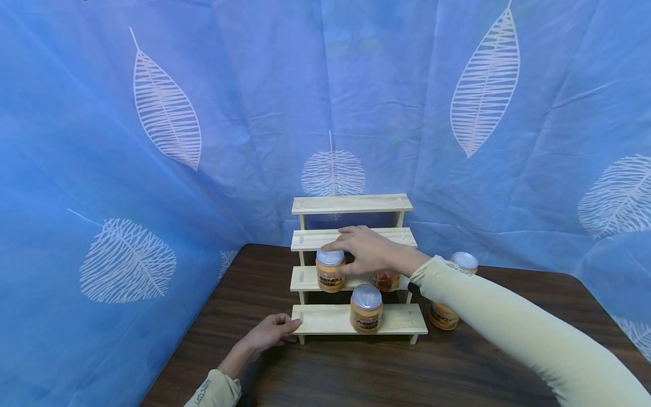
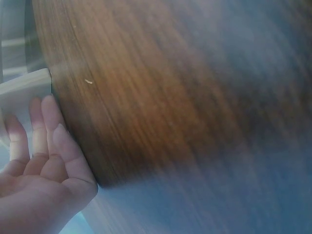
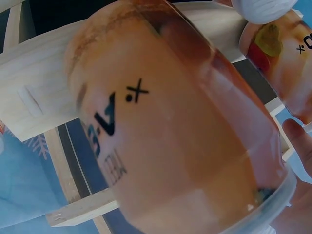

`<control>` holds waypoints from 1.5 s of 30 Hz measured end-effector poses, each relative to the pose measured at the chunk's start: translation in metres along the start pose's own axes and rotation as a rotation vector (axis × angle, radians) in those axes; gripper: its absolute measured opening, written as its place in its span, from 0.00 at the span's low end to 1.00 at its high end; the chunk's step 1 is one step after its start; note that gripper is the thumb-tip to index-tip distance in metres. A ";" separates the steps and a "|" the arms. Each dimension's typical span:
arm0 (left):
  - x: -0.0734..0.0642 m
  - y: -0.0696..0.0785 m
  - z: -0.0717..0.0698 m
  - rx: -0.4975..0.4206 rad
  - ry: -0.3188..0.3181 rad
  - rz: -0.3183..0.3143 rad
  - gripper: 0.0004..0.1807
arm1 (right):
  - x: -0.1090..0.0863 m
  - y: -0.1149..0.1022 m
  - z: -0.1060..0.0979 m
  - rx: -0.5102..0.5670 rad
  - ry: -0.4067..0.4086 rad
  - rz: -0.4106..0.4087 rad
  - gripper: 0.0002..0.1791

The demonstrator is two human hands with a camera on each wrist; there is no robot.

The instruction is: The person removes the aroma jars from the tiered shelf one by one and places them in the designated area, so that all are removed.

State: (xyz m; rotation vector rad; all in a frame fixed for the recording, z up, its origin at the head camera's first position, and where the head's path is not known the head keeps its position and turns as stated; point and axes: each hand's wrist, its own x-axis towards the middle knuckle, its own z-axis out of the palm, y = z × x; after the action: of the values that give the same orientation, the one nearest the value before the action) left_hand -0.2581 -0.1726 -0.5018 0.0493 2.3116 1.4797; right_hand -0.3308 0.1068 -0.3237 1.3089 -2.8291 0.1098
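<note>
While the left end of the shelf's [image 1: 352, 204] lowest step [image 1: 322, 320] is pinched by the left hand [image 1: 269, 333], presumably so that shifting is prevented, the left jar [image 1: 330, 280], near the second step's left end, is held by the lid between the right hand's [image 1: 373, 250] thumb and fingers, likely for upright placing. The low jar [image 1: 366, 316] is stood right of the lowest step's middle; the third jar [image 1: 387, 281] is seen near the second step's right end. Past the shelf's right edge, two outer jars [image 1: 444, 317] are partly hidden by the sleeve [image 1: 508, 322].
</note>
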 end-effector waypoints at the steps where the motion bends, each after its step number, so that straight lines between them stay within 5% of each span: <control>1: 0.000 0.001 0.000 0.000 -0.003 0.000 0.21 | 0.000 0.000 0.000 -0.003 0.003 -0.001 0.33; 45: -0.004 0.004 0.001 -0.001 0.009 -0.008 0.20 | 0.002 0.002 0.011 0.029 0.172 -0.046 0.33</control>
State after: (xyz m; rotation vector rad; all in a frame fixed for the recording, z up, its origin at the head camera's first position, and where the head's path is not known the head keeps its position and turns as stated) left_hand -0.2548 -0.1706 -0.4976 0.0338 2.3150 1.4806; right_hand -0.3341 0.1058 -0.3350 1.3007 -2.6630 0.2506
